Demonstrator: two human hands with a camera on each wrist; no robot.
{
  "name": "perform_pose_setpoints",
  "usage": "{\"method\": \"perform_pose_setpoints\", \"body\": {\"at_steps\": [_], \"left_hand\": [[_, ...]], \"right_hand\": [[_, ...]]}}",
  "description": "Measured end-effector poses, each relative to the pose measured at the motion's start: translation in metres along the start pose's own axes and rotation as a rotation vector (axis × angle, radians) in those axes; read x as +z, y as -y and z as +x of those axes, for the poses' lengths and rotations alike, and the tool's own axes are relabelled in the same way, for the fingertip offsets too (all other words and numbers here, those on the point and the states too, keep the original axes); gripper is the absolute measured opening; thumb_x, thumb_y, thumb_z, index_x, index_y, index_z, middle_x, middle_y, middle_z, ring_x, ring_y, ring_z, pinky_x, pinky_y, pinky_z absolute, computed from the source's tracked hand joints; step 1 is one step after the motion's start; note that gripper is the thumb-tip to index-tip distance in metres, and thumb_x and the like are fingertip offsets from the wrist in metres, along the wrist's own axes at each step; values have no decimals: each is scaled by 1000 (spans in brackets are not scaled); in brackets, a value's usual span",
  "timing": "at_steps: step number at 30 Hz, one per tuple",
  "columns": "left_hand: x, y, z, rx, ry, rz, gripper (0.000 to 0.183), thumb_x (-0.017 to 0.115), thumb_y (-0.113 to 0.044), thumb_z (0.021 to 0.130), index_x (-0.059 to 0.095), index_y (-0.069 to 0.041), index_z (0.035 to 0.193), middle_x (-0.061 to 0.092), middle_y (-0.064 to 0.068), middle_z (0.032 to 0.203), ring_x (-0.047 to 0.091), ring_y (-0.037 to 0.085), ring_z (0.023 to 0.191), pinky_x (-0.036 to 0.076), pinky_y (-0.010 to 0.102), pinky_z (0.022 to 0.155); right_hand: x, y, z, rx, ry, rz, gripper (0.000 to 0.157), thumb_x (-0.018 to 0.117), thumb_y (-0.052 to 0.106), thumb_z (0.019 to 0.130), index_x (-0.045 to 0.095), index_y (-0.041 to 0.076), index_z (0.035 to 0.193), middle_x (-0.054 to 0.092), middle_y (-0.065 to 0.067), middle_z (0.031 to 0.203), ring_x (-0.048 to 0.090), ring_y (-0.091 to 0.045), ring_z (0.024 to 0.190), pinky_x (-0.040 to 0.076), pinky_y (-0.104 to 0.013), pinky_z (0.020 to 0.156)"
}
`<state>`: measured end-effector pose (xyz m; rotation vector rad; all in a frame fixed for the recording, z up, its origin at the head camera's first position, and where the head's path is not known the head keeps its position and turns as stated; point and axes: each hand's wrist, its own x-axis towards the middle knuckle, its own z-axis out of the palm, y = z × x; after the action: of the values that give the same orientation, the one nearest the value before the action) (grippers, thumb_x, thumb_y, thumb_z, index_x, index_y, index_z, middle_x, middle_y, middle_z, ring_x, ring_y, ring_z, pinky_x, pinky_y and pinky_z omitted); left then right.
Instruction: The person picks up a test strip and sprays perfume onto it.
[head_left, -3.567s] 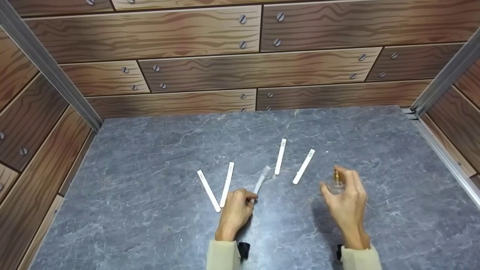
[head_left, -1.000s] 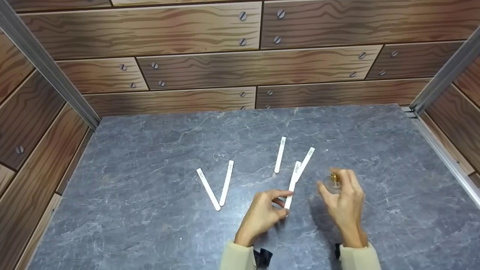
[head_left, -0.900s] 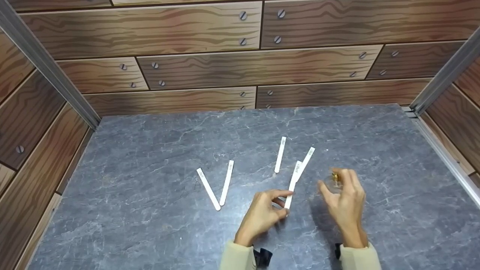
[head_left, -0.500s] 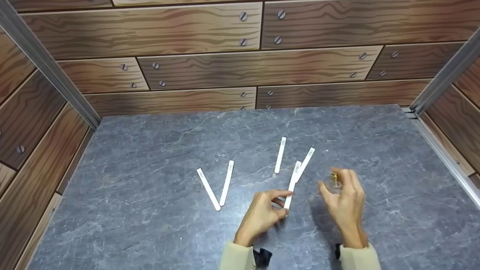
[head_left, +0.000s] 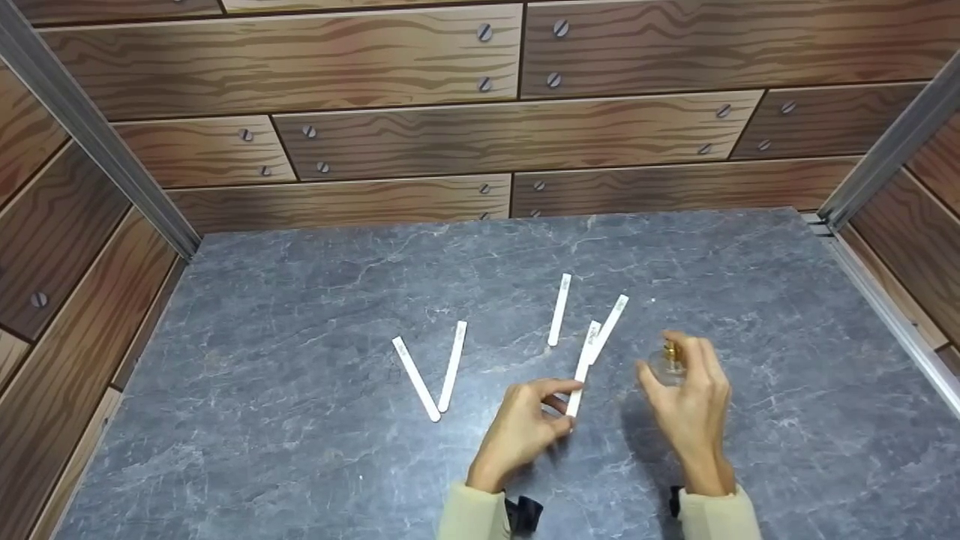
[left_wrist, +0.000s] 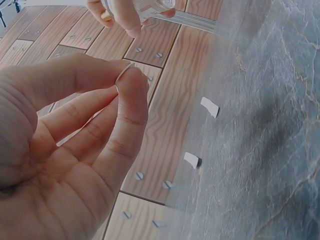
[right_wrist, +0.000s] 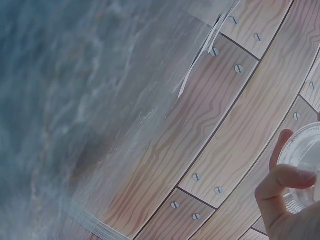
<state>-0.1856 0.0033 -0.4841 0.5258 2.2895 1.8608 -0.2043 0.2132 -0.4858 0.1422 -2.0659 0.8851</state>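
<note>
My left hand (head_left: 525,424) pinches the rounded lower part of a white paper test strip (head_left: 583,367) between thumb and fingers. Its printed square end points away and overlaps another strip in the head view. In the left wrist view the held strip (left_wrist: 123,71) shows only as a thin edge between the fingertips. My right hand (head_left: 696,409) grips a clear glass perfume bottle (head_left: 674,367) with a gold spray top, index finger over the top. Ridged glass of the bottle (right_wrist: 302,150) shows in the right wrist view, partly behind the fingers. A gap separates bottle and held strip.
Two strips, one on the left (head_left: 415,379) and its neighbour (head_left: 453,367), form a V on the grey marbled table (head_left: 300,300). Farther right lie an upright strip (head_left: 559,309) and a slanted strip (head_left: 616,319). Wood-patterned walls (head_left: 405,64) and metal rails (head_left: 877,150) surround the table.
Since the earliest frame my left hand has moved right with its strip, bringing it nearer the bottle. Over the last second both hands stay almost still.
</note>
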Motion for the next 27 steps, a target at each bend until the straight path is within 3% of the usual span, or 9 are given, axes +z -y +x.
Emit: {"method": "perform_pose_setpoints", "body": {"at_steps": [3,10,20,27], "left_hand": [[0,0,0,0,3,-3,45,64,18,79,69,8,123,73,15,105,68,10,70,55,19,57],[0,0,0,3,-1,-5,45,65,18,80,69,7,123,73,16,107,69,13,74,55,19,58],[0,2,1,-1,-3,-3,45,66,17,80,69,7,123,73,15,106,69,12,75,56,20,60],[0,2,0,-13,-6,-10,44,65,17,80,69,7,122,73,14,106,67,9,70,55,20,58]], "right_hand": [[0,-1,0,-2,-6,2,46,86,-5,62,66,-3,103,63,-16,86,59,-29,71,48,-34,67],[0,0,0,-12,-7,0,47,86,-7,61,65,-5,103,63,-18,86,58,-29,71,48,-36,66],[0,-2,-1,-27,-9,21,46,86,-6,62,65,-5,103,63,-18,86,58,-28,71,45,-24,69],[-1,-2,-2,-34,25,15,43,83,-5,65,63,-6,102,62,-18,85,60,-32,69,50,-40,62]]}}
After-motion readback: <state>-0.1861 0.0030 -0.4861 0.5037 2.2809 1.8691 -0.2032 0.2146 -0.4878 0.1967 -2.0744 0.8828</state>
